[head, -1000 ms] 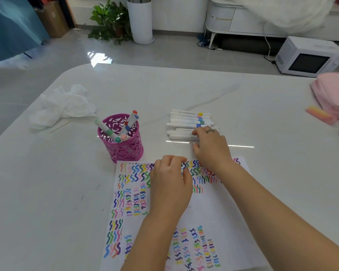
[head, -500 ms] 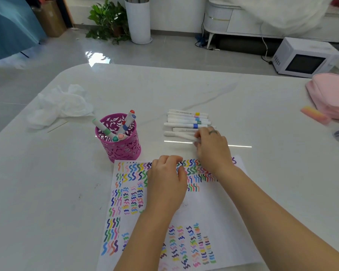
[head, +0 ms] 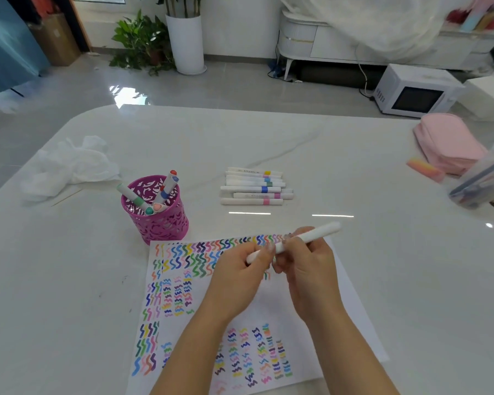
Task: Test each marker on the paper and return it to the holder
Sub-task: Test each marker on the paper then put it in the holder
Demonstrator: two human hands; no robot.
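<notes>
A white marker is held level above the paper, which is covered in coloured squiggles. My right hand grips its middle and my left hand pinches its left end; I cannot tell whether the cap is on. A pink cut-out holder stands left of the paper's top edge with several markers in it. A row of several white markers lies on the table beyond the paper.
Crumpled white tissue lies at the left. A pink pouch, an orange eraser and a clear container sit at the right edge. The white table has a rounded far-left corner.
My right hand took a marker from the row and drew it back over the paper. My left hand lifted off the sheet and closed on the marker's left end.
</notes>
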